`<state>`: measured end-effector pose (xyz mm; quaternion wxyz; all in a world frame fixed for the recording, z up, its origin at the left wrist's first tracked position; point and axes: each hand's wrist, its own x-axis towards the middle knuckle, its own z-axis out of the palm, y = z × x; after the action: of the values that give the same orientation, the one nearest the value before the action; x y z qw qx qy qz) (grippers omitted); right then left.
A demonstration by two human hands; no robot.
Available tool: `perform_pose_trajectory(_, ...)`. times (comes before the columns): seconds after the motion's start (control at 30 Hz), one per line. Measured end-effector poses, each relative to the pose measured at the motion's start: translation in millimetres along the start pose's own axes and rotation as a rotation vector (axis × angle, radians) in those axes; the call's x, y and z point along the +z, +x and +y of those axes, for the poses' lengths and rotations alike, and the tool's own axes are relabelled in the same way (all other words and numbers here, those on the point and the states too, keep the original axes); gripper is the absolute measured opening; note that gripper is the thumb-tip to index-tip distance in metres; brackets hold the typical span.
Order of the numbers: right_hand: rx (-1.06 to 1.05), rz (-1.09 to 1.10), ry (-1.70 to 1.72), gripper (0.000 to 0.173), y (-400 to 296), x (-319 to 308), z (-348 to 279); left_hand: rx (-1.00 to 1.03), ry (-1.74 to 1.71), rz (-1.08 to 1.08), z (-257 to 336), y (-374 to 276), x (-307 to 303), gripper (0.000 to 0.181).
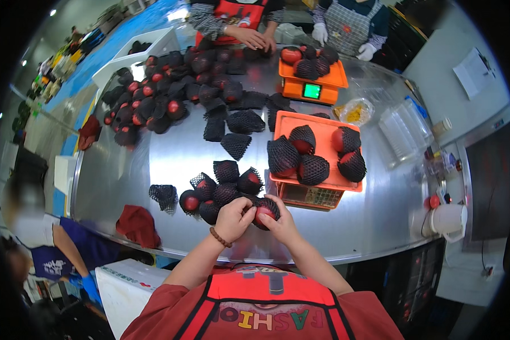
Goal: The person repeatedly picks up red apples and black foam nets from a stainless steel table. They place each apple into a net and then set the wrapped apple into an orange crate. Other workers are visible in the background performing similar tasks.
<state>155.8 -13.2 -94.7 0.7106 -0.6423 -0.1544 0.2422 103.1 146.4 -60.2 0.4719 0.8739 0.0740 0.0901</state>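
Close to the table's front edge, I hold a round red fruit (264,211) in a black foam net sleeve between both hands. My left hand (234,217) grips its left side, fingertips on the net. My right hand (283,224) wraps the right side, thumb across the bare red skin. Just beyond my left hand lies a cluster of netted red fruit (226,193), partly hidden by the fingers. An empty black foam net (163,198) lies left of it. To the right, several netted fruits (315,169) sit on the orange tray (318,121) of a scale.
A large heap of netted fruit (146,102) covers the far left. Loose nets (236,145) lie mid-table. A second orange scale (310,91) stands farther back. Dark red cloths (138,226), clear plastic boxes (406,127) and a white jug (448,221) line the edges. Two people stand opposite.
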Motion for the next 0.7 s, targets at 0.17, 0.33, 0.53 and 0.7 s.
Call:
perform_pose_trajectory(0.17,-0.003,-0.042,-0.303,0.053,4,3,14,-0.077,0.025,-0.18,-24,-12,-12,0.019)
perform_pose_trajectory(0.33,-0.238,-0.011,-0.835,0.058,18,1,23,-0.138,-0.073,-0.124,-66,12,-70,0.022)
perform_pose_trajectory(0.53,-0.149,-0.033,-1.004,0.069,22,6,54,-0.144,0.257,0.413,-200,85,-176,0.039)
perform_pose_trajectory(0.7,-0.069,0.02,-1.025,0.07,27,12,52,-0.171,0.755,0.593,-322,137,-280,0.056)
